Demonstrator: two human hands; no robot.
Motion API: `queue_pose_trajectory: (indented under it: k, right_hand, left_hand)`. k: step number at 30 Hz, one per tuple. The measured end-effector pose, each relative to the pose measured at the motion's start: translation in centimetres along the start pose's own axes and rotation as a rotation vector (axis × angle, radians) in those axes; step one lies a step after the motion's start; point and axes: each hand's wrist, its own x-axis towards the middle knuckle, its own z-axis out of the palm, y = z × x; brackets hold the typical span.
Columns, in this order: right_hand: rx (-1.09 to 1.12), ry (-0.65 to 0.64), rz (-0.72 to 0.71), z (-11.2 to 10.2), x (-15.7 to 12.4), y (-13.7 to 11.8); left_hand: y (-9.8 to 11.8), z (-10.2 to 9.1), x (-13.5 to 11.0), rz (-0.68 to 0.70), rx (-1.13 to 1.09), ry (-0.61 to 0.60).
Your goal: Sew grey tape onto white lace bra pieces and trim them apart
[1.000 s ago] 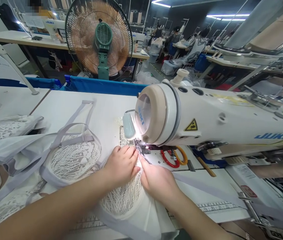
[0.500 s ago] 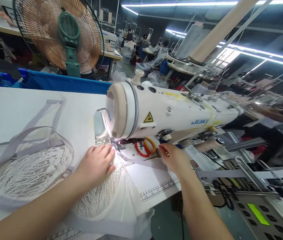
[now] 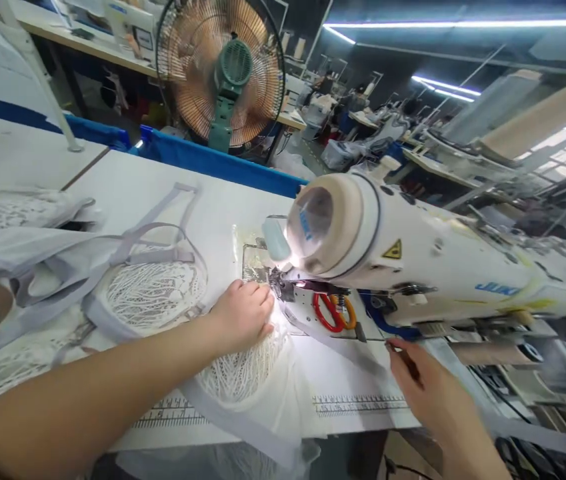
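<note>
My left hand lies on a piece of white lace beside the presser foot of a sewing machine. Its fingers are bent and pressed together on the fabric. A grey elastic tape runs from the foot across the bed towards my right hand, which is closed in a pinch around it. The tape shows again beyond the wrist; the grip itself is partly hidden. Between the hands, red and orange scissor handles lie under the machine arm.
Bras with lace cups and grey straps lie in a pile to the left. A printed ruler runs along the front table edge. Behind a blue cloth trough stands a large fan. More sewing stations fill the background.
My view has turned left, so the machine and both hands appear further right. My right hand now sits further from the presser foot, with a longer stretch of tape showing. My left hand stays on the lace.
</note>
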Motion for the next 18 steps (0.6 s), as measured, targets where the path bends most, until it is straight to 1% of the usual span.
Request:
queue_pose_trajectory:
  k: [2, 4, 6, 8, 10, 13, 18]
  right_hand:
    - [0.215, 0.098, -0.184, 0.1, -2.2, -2.2]
    - [0.323, 0.084, -0.431, 0.8, -3.5, -5.3]
    - [0.321, 0.083, -0.502, 1.9, -3.6, -8.7]
    - [0.251, 0.086, -0.490, 2.7, -2.8, -11.3]
    - [0.164, 0.082, -0.457, 3.2, -1.8, -12.8]
    - [0.055, 0.039, -0.417, 3.1, -0.9, -13.7]
    - [-0.055, -0.039, -0.320, 2.9, -1.0, -14.3]
  left_hand:
    - [0.0, 0.0, 0.0, -0.008, -0.012, -0.003]
    - [0.1, -0.1, 0.1, -0.010, -0.023, -0.003]
    - [0.2, 0.0, 0.1, -0.009, -0.031, 0.000]
    - [0.2, 0.0, 0.2, -0.008, -0.037, 0.003]
    - [0.2, 0.1, 0.2, -0.007, -0.047, -0.001]
    - [0.1, 0.0, 0.1, -0.002, -0.065, -0.008]
    - [0.0, 0.1, 0.0, 0.003, -0.070, 0.012]
